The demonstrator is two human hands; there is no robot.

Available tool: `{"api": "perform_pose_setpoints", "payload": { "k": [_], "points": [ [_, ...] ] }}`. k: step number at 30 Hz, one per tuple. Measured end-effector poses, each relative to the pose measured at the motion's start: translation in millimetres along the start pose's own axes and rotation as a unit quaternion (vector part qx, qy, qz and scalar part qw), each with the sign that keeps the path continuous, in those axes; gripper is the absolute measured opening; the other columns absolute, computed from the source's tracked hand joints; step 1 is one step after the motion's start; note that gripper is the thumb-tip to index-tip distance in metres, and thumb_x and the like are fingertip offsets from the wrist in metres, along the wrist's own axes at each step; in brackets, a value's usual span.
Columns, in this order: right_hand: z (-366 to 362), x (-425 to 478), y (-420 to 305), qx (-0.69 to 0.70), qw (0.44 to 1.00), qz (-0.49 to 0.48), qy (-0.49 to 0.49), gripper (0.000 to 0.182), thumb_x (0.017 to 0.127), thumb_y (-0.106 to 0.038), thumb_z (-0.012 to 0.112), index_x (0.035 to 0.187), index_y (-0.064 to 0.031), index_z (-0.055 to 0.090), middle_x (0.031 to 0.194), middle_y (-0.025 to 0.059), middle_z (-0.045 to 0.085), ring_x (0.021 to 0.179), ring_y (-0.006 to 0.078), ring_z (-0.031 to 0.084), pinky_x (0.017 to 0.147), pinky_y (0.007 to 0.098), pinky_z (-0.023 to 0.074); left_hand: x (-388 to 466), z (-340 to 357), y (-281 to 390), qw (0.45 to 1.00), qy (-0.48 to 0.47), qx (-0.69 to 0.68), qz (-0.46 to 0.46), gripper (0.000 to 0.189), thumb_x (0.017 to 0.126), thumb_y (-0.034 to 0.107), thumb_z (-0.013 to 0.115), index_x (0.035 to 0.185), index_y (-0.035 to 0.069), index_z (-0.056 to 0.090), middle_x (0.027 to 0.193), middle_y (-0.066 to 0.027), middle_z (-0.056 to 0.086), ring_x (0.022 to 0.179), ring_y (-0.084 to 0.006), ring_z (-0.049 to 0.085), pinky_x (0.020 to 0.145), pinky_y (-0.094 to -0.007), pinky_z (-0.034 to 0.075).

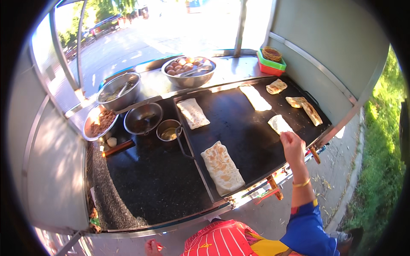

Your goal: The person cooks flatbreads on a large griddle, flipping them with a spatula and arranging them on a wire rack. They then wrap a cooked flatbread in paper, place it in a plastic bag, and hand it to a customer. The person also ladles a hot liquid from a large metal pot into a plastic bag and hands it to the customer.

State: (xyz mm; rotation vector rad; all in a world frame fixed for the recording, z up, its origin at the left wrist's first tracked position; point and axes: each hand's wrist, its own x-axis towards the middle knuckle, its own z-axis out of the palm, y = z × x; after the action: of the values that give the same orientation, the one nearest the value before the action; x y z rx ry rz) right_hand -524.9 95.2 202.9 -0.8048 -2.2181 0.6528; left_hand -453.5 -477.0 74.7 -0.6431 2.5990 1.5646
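My right hand [293, 145] reaches over the black griddle [243, 134], its fingertips pinching the near end of a pale folded flatbread [278, 123]. A larger, browned stuffed flatbread [222, 169] lies near the griddle's front left corner. Behind it is a paler rectangular flatbread [193, 113], and another long pale one [255, 98] lies towards the back. Browned smaller pieces are at the right: a folded piece [276, 86], a flat piece [296, 101] and a narrow strip [312, 114]. My left hand [151, 248] hangs low at the bottom edge beside a small red thing; its grip is unclear.
Left of the griddle stand an oil pot [169, 130], a steel bowl with a ladle [143, 118], a bowl of crumbly brown filling [102, 123] and a wooden rolling pin [118, 148]. Behind are a bowl of eggs [189, 72] and stacked plastic baskets [271, 65]. Panels [323, 48] enclose the sides.
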Motion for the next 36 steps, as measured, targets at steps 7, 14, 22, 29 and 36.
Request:
{"api": "perform_pose_setpoints", "payload": {
  "k": [7, 14, 22, 29, 36],
  "points": [
    [50.6, 76.9, 67.9, -0.244, 0.948, 0.139, -0.148, 0.069, 0.089, -0.051, 0.047, 0.145, -0.016, 0.029, 0.152, 0.0126, 0.023, 0.14, 0.0321, 0.02, 0.113, 0.0433, 0.019, 34.6, -5.3, -20.9, 0.994, -0.074, -0.071, -0.031, 0.02, 0.094, 0.021, 0.052, 0.096, 0.004, 0.062, 0.073, -0.0028, 0.059, 0.062, -0.0107, 0.053, 0.056, -0.0263, 0.044],
    [95.8, 89.1, 61.3, -0.338, 0.898, 0.184, -0.214, 0.075, 0.089, -0.063, 0.035, 0.15, -0.0246, 0.013, 0.157, 0.0076, 0.007, 0.144, 0.0321, 0.004, 0.112, 0.0575, 0.0089, 54.1, -21.9, -2.7, 0.993, -0.078, -0.086, 0.034, 0.015, 0.096, 0.013, 0.047, 0.096, 0.001, 0.056, 0.072, -0.0067, 0.061, 0.059, -0.0125, 0.058, 0.055, -0.0241, 0.048],
    [115.5, 95.4, 85.6, -0.318, 0.897, 0.172, -0.254, 0.077, 0.088, -0.064, 0.036, 0.15, -0.0257, 0.012, 0.156, 0.0069, 0.009, 0.142, 0.0374, 0.008, 0.11, 0.061, 0.0064, 42.1, -10.9, -14.7, 0.994, -0.075, -0.084, -0.008, 0.016, 0.095, 0.014, 0.049, 0.095, 0.0, 0.057, 0.071, -0.008, 0.062, 0.058, -0.0127, 0.059, 0.053, -0.0242, 0.049],
    [115.7, 81.0, 76.3, -0.27, 0.919, 0.033, -0.284, 0.076, 0.087, -0.062, 0.042, 0.149, -0.0244, 0.017, 0.155, 0.0114, 0.015, 0.141, 0.0403, 0.012, 0.11, 0.0592, 0.0079, 40.2, 1.8, -10.4, 0.992, -0.071, -0.102, -0.015, 0.016, 0.095, 0.014, 0.05, 0.096, 0.0, 0.058, 0.071, -0.0081, 0.062, 0.058, -0.0125, 0.059, 0.053, -0.0239, 0.049],
    [139.3, 61.0, 7.4, -0.128, 0.924, -0.12, -0.339, 0.076, 0.087, -0.042, 0.057, 0.148, -0.0157, 0.018, 0.152, 0.0174, 0.019, 0.14, 0.0411, 0.011, 0.113, 0.0516, 0.0096, 41.6, 17.1, 2.7, 0.992, -0.097, -0.073, -0.019, 0.015, 0.095, 0.012, 0.05, 0.097, 0.0, 0.058, 0.072, -0.0083, 0.062, 0.059, -0.0128, 0.059, 0.055, -0.0241, 0.049]
  ]
}}
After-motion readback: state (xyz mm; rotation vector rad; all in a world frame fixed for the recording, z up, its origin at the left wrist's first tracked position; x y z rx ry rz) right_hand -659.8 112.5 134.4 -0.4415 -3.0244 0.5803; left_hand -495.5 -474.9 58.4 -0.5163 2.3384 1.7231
